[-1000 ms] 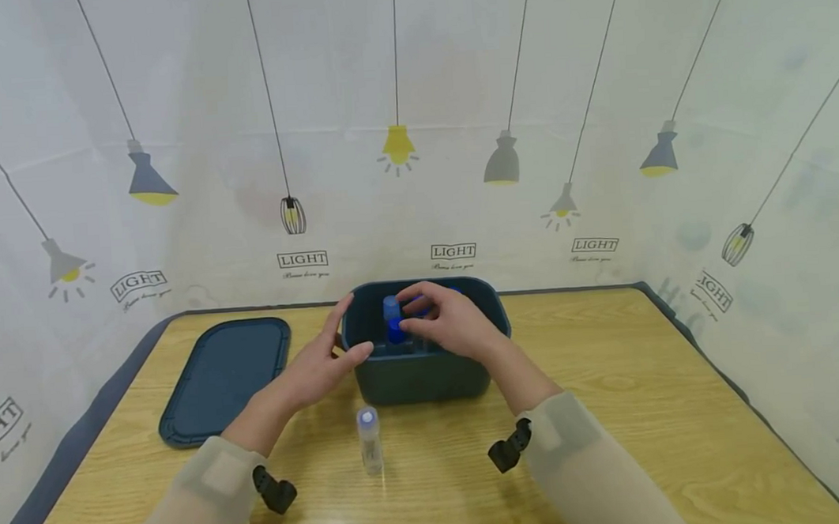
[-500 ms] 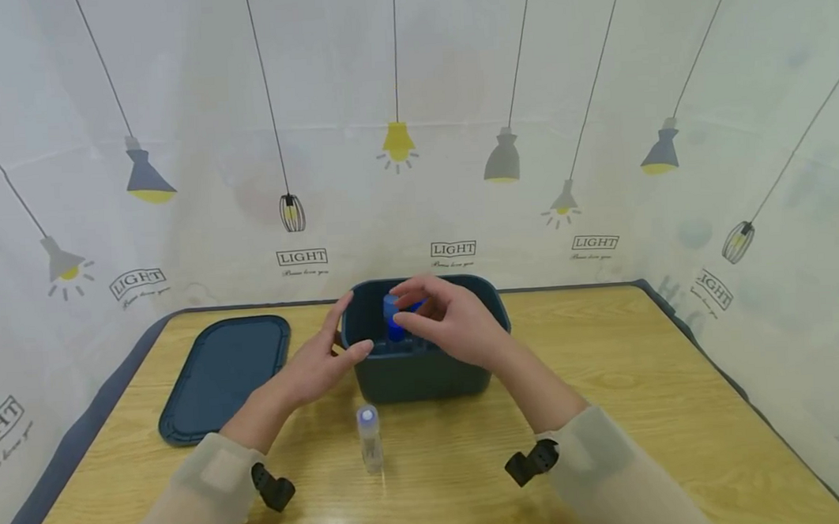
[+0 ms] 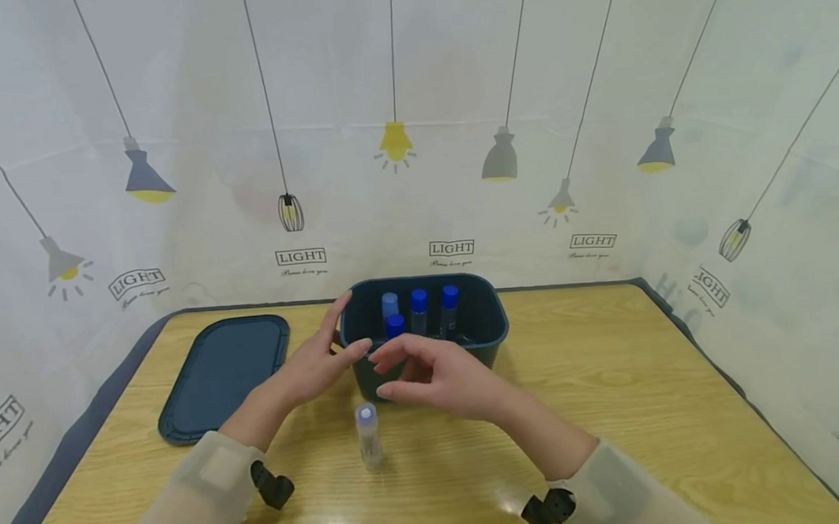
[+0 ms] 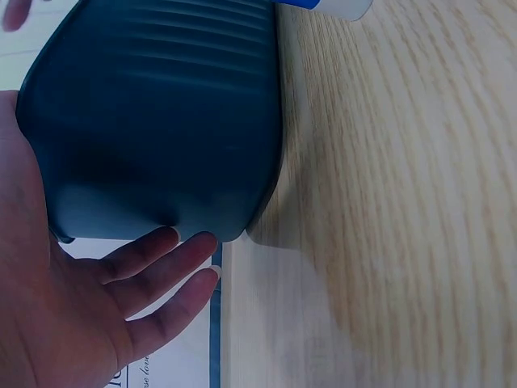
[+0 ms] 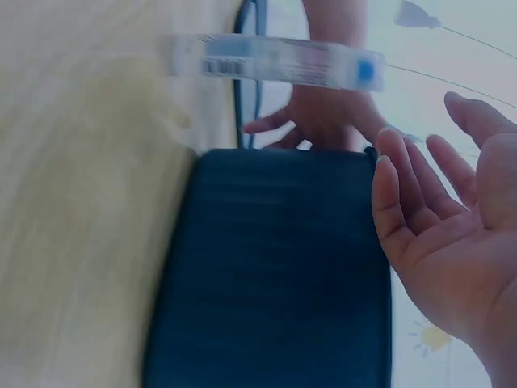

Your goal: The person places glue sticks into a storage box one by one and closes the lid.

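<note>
A dark blue plastic bin (image 3: 420,282) stands at the back of the table. Inside it several slim clear bottles stand upright; dark blue caps top three of them, one being a bottle (image 3: 419,309) in the middle, and another bottle (image 3: 390,305) has a lighter blue cap. My left hand (image 3: 318,362) rests at the bin's left end, its fingers straight against the wall and its thumb near the front rim. My right hand (image 3: 443,375) hovers before the bin's front with bent, parted fingers around nothing. Nearer me, a clear labelled bottle (image 3: 368,437) with a pale cap stands upright on the table.
A flat dark blue lid (image 3: 226,379) lies on the wooden table (image 3: 655,408) left of the bin. Behind the table hangs a pale cloth (image 3: 417,207) printed with lamps. Both wrists carry small black cameras.
My right hand has come out of the bin and moved toward me, down past its front rim, uncovering the bottles inside. My left hand has stayed at the bin's left end.
</note>
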A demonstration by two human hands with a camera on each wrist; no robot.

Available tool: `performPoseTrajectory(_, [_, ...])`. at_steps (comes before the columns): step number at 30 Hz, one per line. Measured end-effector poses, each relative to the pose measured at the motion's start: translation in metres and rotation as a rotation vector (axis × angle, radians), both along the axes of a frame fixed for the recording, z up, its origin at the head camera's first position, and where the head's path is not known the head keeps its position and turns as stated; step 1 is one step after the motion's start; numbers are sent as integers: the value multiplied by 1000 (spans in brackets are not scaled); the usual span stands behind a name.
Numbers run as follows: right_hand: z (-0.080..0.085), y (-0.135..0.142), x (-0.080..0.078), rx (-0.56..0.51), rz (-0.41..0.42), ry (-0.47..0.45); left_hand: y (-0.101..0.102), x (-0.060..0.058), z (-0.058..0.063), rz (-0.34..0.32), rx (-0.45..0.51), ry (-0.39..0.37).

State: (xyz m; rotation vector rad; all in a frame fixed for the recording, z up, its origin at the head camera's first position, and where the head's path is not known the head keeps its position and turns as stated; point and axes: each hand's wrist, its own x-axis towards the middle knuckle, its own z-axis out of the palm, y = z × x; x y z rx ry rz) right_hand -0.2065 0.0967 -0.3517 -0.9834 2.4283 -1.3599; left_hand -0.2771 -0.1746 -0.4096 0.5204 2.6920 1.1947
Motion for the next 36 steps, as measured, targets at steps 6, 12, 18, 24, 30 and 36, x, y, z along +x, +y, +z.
performPoseTrajectory(6, [-18,-5,3,39,57,-100,-1,-1,-1,-2,-5,3])
performPoseTrajectory(12, [-29,-12,4,48,104,-158,-2,1,0,14,-12,-7])
performPoseTrajectory(18, [-37,-16,5,51,103,-161,-1,2,-1,12,-1,-5])
performPoseTrajectory(24, [-45,-19,4,60,94,-163,-1,2,-1,9,7,-10])
performPoseTrajectory(30, [-49,-19,5,53,94,-161,-1,1,-2,7,10,-7])
performPoseTrajectory(36, [-50,-18,6,42,102,-135,-1,1,-2,5,10,-3])
